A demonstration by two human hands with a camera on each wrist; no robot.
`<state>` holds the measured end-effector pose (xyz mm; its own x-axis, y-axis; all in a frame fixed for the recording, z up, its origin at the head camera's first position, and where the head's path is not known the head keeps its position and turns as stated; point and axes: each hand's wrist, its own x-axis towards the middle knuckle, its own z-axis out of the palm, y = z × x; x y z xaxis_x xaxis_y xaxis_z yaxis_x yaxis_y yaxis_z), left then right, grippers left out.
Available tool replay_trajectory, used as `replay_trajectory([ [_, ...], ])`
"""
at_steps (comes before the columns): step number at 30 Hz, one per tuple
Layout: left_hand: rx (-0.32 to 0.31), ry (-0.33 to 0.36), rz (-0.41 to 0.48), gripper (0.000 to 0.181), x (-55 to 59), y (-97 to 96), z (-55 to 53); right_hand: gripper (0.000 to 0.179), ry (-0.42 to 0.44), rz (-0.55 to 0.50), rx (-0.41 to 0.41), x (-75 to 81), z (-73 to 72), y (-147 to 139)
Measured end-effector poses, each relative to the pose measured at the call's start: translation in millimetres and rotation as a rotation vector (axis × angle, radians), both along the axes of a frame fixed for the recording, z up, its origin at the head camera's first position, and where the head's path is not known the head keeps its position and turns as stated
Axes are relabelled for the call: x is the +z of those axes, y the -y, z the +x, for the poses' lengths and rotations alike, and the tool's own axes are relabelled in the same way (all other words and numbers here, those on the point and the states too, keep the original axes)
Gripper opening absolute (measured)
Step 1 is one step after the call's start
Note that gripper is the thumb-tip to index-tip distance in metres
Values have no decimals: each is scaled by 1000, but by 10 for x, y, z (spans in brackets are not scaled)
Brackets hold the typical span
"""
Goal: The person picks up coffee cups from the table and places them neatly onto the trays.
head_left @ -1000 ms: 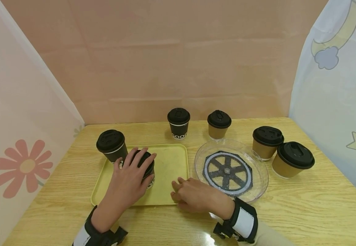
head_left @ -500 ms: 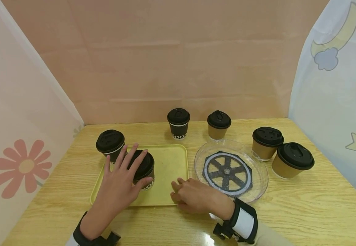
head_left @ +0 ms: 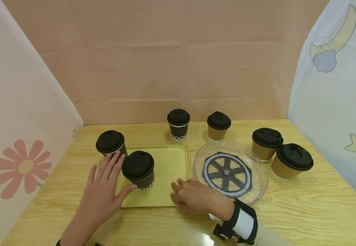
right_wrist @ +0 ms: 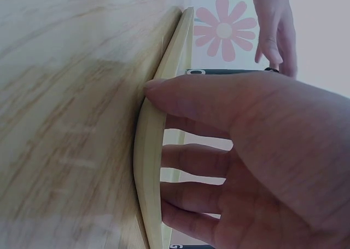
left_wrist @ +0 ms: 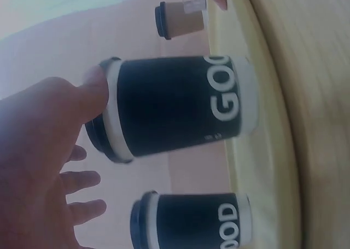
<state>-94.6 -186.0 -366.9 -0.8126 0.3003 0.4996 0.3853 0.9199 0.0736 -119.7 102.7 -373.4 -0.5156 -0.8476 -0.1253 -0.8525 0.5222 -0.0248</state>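
Note:
A black paper coffee cup with a black lid (head_left: 139,168) stands upright on the yellow tray (head_left: 169,167). My left hand (head_left: 102,194) is just left of this cup, fingers spread and fairly straight, with the thumb overlapping the lid's edge in the left wrist view. Behind that hand, at the tray's back left corner, is a second black lidded cup (head_left: 110,141). At the tray's front right corner my right hand (head_left: 196,197) grips the rim. Its thumb (right_wrist: 180,96) lies on the outer side, and its fingers (right_wrist: 197,160) reach over the inner side.
A clear round plastic dish (head_left: 261,171) with a dark wheel pattern lies right of the tray. Along the back stand a small black cup (head_left: 179,126) and a brown cup (head_left: 218,128). Two brown cups, one behind (head_left: 265,145) and one in front (head_left: 291,164), stand on the right.
My left hand has let go of the cup on the tray and drawn back to the left and toward me. That cup stays in place. My right hand has not moved.

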Motion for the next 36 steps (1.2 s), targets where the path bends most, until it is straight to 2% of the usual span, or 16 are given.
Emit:
replay_trajectory([
  [6, 0, 34, 6, 88, -58, 101, 18, 32, 27, -1, -17, 8, -3, 5],
  [13, 18, 144, -1, 88, -146, 159, 44, 32, 39, 0, -17, 5, -6, 13],
  [21, 42, 223, -5, 88, -273, 186, 51, 32, 67, -3, -41, 16, -3, 1],
  [29, 49, 374, -7, 82, -350, 191, 35, 32, 63, -12, -35, 13, 1, -2],
  [36, 51, 402, -5, 78, -398, 200, 30, 32, 58, -15, -29, 12, 3, -3],
])
